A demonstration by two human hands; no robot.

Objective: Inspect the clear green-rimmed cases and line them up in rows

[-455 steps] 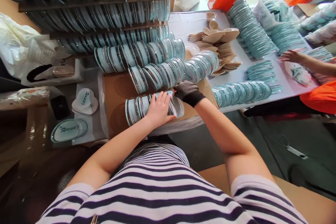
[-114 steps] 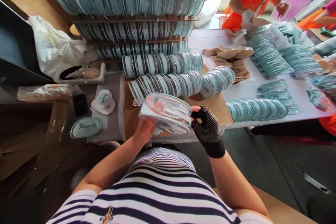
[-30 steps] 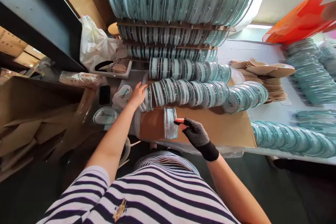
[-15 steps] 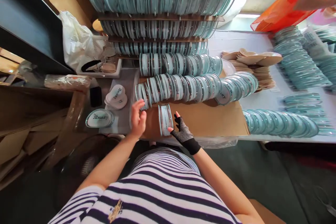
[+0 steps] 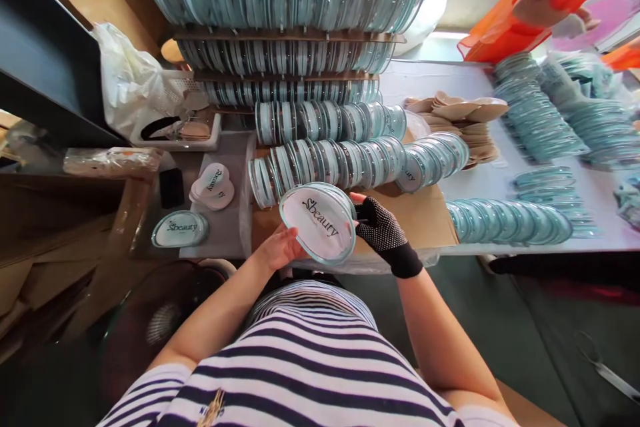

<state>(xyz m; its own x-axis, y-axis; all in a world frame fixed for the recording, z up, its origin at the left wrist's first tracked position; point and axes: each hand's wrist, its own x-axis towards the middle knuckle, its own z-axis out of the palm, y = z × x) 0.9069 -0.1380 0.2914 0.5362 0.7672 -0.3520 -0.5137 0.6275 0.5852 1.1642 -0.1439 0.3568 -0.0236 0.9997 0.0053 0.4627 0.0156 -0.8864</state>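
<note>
Workbench [image 5: 430,77], pale-topped, with a cardboard sheet [image 5: 420,213] at the near edge. Clock positions read from the held oval case [image 5: 320,223]. At 9 o'clock: single flat case [image 5: 180,228]. At 12: row of cases [image 5: 330,163] on edge, packed close, just beyond the held rim. At 3: second row [image 5: 510,220]. Risks, as judged: 12 o'clock row could topple, cause, a knock from the held rim; oval case could slide away, cause, slick plastic and a hold mainly on one side. Left hand [image 5: 281,250]: bare, half-curled, at the case's 8 o'clock; fingers partly hidden, grip cannot be told. Oval case: lettered "beauty", print upward, tilted, between both hands; layers uncounted. Right hand [image 5: 383,230]: black dotted glove, fingertips bare, closed on the 3 o'clock rim.
</note>
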